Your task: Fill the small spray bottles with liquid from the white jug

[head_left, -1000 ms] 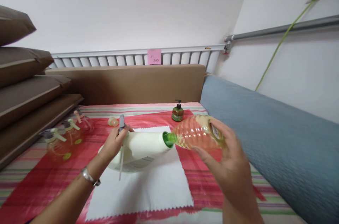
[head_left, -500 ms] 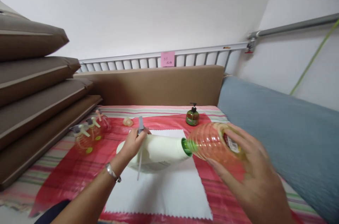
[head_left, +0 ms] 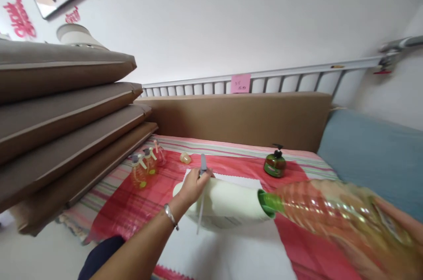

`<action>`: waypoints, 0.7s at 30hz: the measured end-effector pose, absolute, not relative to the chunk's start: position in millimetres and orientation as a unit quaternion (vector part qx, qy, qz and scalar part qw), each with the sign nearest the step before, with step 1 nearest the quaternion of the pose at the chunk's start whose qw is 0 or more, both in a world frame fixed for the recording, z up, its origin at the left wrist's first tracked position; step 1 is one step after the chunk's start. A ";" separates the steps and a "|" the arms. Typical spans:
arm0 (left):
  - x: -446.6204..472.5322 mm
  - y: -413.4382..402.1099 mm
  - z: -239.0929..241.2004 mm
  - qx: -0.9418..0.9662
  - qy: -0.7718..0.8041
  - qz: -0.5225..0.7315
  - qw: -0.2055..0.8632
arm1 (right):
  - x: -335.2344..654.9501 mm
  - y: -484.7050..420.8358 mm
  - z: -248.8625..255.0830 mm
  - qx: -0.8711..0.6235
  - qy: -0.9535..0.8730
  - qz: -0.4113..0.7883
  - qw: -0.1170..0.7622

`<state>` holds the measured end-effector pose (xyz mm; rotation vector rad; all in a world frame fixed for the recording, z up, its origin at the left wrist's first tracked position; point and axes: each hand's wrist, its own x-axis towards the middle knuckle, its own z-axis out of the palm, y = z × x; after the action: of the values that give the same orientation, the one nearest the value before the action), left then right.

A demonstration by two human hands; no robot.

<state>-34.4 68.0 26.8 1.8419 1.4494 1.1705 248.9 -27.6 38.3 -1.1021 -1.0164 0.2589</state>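
Note:
My left hand (head_left: 194,187) is closed at the top of a pale green plastic jug (head_left: 231,205), which lies tilted on its side. Between its thumb and fingers is a grey pump head (head_left: 203,163) with a thin white tube (head_left: 200,214) hanging down. A large ribbed clear bottle (head_left: 330,209) is held in my right hand (head_left: 405,218), mostly cut off at the right edge. The clear bottle's green neck (head_left: 273,202) meets the jug's green-rimmed mouth (head_left: 265,204). Whether liquid flows between them cannot be made out.
A white cloth (head_left: 231,253) lies on red plastic sheeting (head_left: 115,209). Small clear pump bottles (head_left: 139,172) stand at the left, near a pale cap (head_left: 185,158). A green pump bottle (head_left: 275,164) stands behind. Stacked cushions (head_left: 66,125) rise at left.
The view has swung left, bringing a framed picture into sight. The clear bottle has shifted right and lies more level, its neck still at the jug's mouth. My left hand keeps its grip.

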 end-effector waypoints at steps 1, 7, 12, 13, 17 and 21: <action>-34.8 67.8 27.0 0.680 0.530 0.433 0.263 | 247.9 -30.5 39.0 -0.528 -0.450 0.111 0.711; -41.8 72.0 24.7 0.692 0.503 0.440 0.272 | 237.6 -48.6 43.4 -0.538 -0.441 0.145 0.704; -45.0 73.2 24.0 0.702 0.498 0.435 0.264 | 238.6 -47.4 43.3 -0.522 -0.435 0.157 0.717; -44.7 72.7 24.7 0.703 0.500 0.433 0.263 | 239.0 -45.6 43.2 -0.513 -0.430 0.164 0.724; -44.7 69.1 27.4 0.702 0.503 0.435 0.255 | 243.2 -29.5 37.5 -0.461 -0.408 0.255 0.746; -61.1 69.0 21.8 0.659 0.513 0.487 0.256 | 256.2 -2.6 13.3 -0.379 -0.326 0.420 0.758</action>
<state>-61.1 69.0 21.8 1.7872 1.3936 1.3212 256.2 -2.6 13.3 -0.8257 -0.7098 0.9152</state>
